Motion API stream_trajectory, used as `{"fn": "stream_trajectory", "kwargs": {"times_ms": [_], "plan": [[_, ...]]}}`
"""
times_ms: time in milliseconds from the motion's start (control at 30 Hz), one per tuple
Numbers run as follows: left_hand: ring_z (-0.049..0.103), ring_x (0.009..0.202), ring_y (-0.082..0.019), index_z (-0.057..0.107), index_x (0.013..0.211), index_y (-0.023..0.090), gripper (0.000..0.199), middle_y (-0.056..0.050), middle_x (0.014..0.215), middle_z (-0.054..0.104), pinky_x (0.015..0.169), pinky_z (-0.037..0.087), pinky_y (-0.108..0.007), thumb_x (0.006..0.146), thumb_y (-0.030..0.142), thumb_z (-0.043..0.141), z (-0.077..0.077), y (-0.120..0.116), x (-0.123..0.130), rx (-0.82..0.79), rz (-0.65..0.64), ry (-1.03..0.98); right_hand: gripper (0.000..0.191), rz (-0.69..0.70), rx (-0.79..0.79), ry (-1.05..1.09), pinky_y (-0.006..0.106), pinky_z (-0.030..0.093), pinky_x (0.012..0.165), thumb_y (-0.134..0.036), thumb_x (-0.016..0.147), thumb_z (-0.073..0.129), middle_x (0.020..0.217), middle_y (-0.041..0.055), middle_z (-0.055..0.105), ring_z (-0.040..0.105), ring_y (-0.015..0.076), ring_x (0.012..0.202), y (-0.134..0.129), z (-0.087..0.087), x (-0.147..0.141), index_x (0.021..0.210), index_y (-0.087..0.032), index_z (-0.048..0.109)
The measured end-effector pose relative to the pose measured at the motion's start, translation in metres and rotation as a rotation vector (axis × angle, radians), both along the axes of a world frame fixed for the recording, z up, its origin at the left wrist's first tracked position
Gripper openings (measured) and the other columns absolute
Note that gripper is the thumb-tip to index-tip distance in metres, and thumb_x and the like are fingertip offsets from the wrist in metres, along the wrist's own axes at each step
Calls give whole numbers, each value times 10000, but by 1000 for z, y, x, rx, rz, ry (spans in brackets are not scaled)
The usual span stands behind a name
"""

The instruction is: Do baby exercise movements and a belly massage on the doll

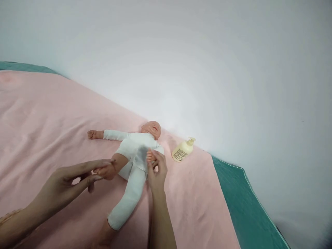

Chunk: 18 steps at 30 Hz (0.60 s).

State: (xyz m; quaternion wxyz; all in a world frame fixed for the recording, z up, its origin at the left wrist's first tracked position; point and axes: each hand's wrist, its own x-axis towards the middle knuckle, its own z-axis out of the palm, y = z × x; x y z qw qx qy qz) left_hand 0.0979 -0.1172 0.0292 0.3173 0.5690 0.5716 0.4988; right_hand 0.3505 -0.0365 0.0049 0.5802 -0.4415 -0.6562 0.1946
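A baby doll with a white cloth body and skin-toned plastic head and limbs lies on its back on a pink cloth, its head by the wall. My left hand grips the doll's foot between thumb and fingers, with that leg bent and raised. Pinched in my right hand is the doll's small hand, drawn over its belly. The doll's other arm stretches out to the left. Its other leg points towards me, and that foot is blurred near the bottom edge.
To the right of the doll, a pale yellow pump bottle stands on the cloth near the wall. A green surface shows beyond the cloth on the right and at far left. A white wall rises behind.
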Motion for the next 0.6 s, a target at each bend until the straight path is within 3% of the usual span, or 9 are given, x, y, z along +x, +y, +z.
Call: {"fn": "stream_trajectory", "kwargs": {"times_ms": [100,233,333,467,533,600], "plan": [[577,561,-148,774,1135,225,429,47,569,645,626,477,-211,815,492,671,12,19,8,-23,-8,9,359,158,-8,-180,248,533,602,-177,870,605,1239,82,678,633,132,746,-1,-4,-2,1197,-271,722],[566,546,-141,764,1140,167,455,44,552,611,639,487,-223,822,477,666,16,36,17,-27,-63,-67,391,185,-58,-263,256,570,663,-157,873,598,1236,51,681,659,154,840,-1,-2,-2,1216,-299,720],[574,527,-155,769,1127,171,449,38,524,599,609,504,-235,821,483,666,11,41,19,-16,-78,-69,389,192,-82,-285,253,570,674,-161,875,607,1207,36,694,649,147,809,-2,0,-2,1214,-312,725],[580,526,-153,771,1144,205,439,49,520,601,602,514,-232,811,478,684,6,35,13,0,-73,-45,387,160,-91,-193,243,534,616,-158,847,614,1213,43,689,556,96,635,-1,1,-1,1187,-295,739],[589,547,-150,772,1141,218,420,51,539,619,623,516,-229,819,473,686,2,27,8,13,-46,-23,350,88,-91,-93,240,508,586,-196,837,644,1205,53,687,494,72,570,-1,3,2,1165,-269,744],[590,540,-137,773,1131,233,407,26,689,723,625,525,-236,829,491,683,-6,16,2,44,-36,-5,333,-24,-109,43,242,491,587,-275,837,687,1159,64,699,472,64,558,0,6,7,1164,-229,732]]}}
